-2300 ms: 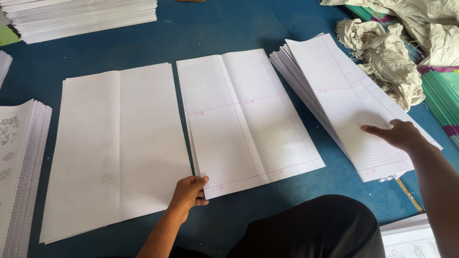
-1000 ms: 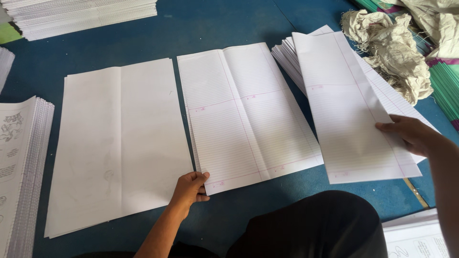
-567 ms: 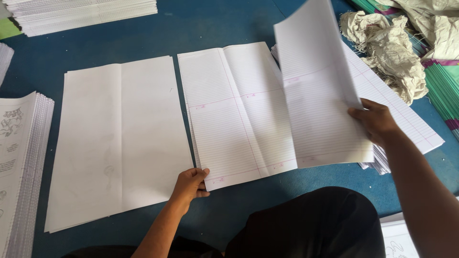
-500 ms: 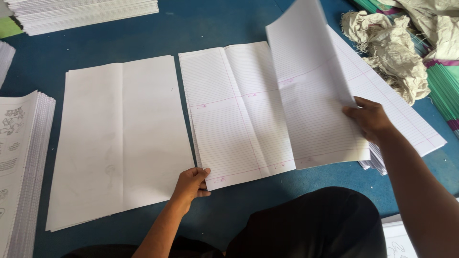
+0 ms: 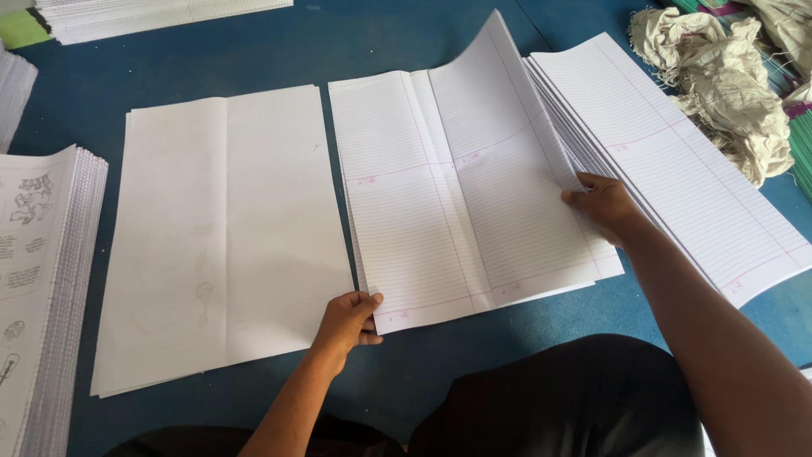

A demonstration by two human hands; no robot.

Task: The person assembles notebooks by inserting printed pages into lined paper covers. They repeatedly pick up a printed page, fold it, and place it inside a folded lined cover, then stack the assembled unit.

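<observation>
Right hand (image 5: 602,206) pinches a curling sheet (image 5: 507,161) at its 3 o'clock edge; left hand (image 5: 345,320) grips the middle pile (image 5: 397,245) at 7 o'clock.

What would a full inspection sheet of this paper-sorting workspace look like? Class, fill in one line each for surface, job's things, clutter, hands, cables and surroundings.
Surface: blue table top, mostly covered with paper.
Job's things: middle ruled stack; ruled sheet landing on it, far right corner still curled up; fanned ruled pile to the right.
Clutter: crumpled beige cloth at the far right.
Hands: left hand pinches the middle stack's near left corner; right hand holds the sheet's right edge.
Cables: nothing seen.
Surroundings: plain white stack on the left; printed-picture stack at the left edge; another stack at the far edge.
</observation>
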